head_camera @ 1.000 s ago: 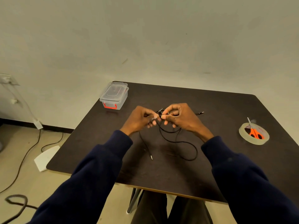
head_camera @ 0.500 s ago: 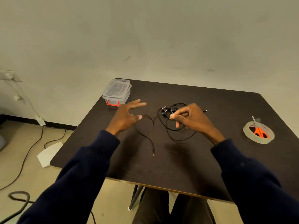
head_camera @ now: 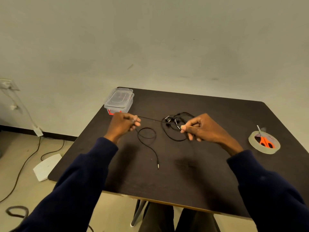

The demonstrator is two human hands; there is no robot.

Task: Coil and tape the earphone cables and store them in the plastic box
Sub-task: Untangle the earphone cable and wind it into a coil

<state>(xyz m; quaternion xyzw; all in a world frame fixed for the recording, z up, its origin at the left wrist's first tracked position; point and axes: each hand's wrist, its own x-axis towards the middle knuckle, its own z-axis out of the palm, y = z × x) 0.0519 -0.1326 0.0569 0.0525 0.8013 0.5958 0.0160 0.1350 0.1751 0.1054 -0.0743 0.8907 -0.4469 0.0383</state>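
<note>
Head view has me separating, not yet coiling: my left grip (head_camera: 122,122) pinches one earphone cable (head_camera: 150,119) drawn taut from the tangle (head_camera: 173,123) on the bench (head_camera: 184,181), while my right grip (head_camera: 203,128), curled, pinches a strand at that tangle. Next, I judge, I must free this cable, then loop it; the plastic box (head_camera: 119,101) sits closed, far left.

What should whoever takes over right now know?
Left hand grips one strand of the earphone cables, pulled taut from the tangle. Right hand pinches the tangle's near right edge.
Cables lie tangled on the table; one jack plug lies loose nearer the person. Plastic box, lid on, far left corner. Tape roll at right, scissors resting on it.
Done: nothing coiled or taped.
Left: separate, coil, tape, open box, store.
</note>
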